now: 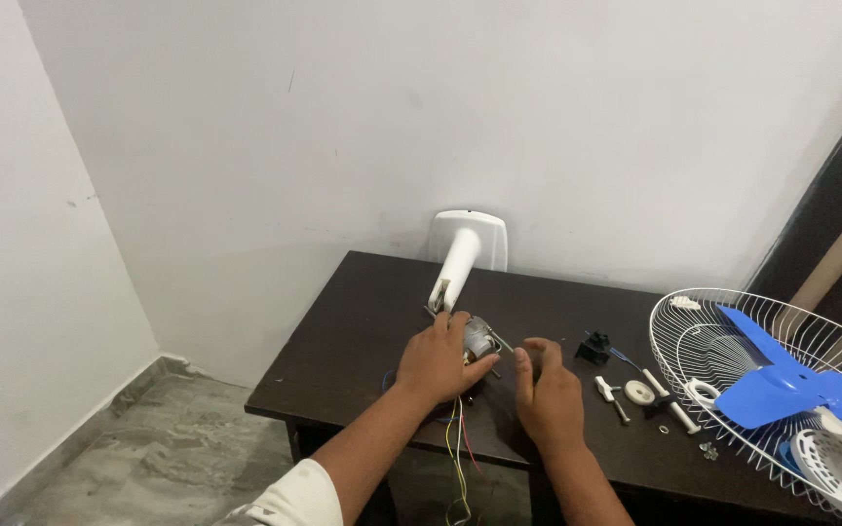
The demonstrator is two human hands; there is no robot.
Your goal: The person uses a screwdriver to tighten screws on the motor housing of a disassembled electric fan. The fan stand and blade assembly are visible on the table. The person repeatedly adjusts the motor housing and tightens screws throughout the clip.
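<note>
Left hand: the left hand [438,358] lies palm down over a small metal fan motor [480,338], fingers curled round its near side and thumb stretched toward the right; it grips the motor loosely; the motor rests on the table, just past the fingertips.

Right hand: the right hand [548,394] rests on the table just to the right of the grip, fingers bent and close together, their tips pointing at the motor; whether it pinches anything small, I cannot tell.

Wires: thin coloured wires [458,438], yellow and red among them, run from under the left hand toward the person and hang over the near table edge.

Stand: a white fan stand [457,268] lies beyond the grip, its neck touching the motor's far side and its flat base against the wall.

Table: a dark brown table [348,331] carries everything.

Small parts: to the right of both hands lie a black plastic piece [593,347], a white round knob [639,393], and white pins and screws [608,392].

Far right: a white wire fan guard [713,336] holds a blue fan blade [777,385]; well apart from the grip.
</note>
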